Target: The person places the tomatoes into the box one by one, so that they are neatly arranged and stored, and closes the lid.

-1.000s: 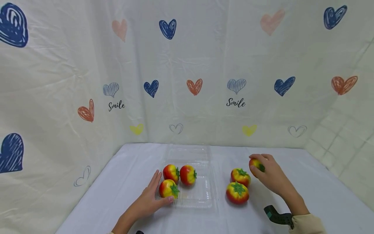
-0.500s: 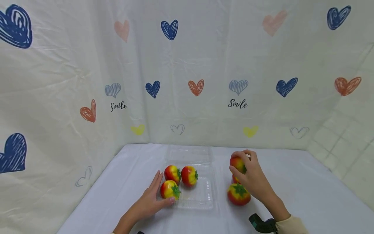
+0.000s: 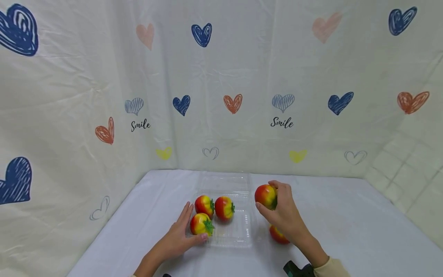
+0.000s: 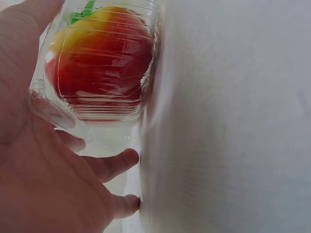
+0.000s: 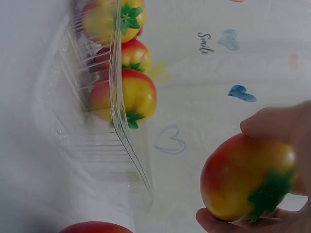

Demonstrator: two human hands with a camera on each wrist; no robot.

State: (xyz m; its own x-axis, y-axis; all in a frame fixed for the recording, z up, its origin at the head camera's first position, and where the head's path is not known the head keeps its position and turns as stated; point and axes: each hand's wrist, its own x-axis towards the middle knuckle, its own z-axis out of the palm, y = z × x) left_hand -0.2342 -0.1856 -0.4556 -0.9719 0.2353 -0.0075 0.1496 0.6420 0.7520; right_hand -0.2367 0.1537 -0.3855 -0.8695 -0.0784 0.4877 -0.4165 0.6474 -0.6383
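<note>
My right hand [image 3: 285, 209] holds a red-and-yellow toy persimmon [image 3: 265, 197] above the table, just right of a clear plastic box. In the right wrist view, thumb and fingers are round this persimmon [image 5: 243, 177], its green leaf top facing the palm side. The open clear box [image 3: 238, 227] contains three similar persimmons [image 3: 224, 208], grouped in its left part. At the box's left front corner rests my left hand [image 3: 178, 236], fingers extended along the side and thumb at the front edge. The left wrist view shows one persimmon [image 4: 107, 53] through the box wall.
Another persimmon [image 3: 278, 235] lies on the white tablecloth [image 3: 346, 231], partly hidden behind my right hand. The box's clear lid [image 3: 223, 181] is folded back toward the rear. A white curtain [image 3: 242, 77] printed with hearts encloses the back and sides.
My right hand has carried its persimmon leftward, from the far right of the loose persimmons to beside the box. One loose persimmon is now out of sight behind that hand. The left hand stays put.
</note>
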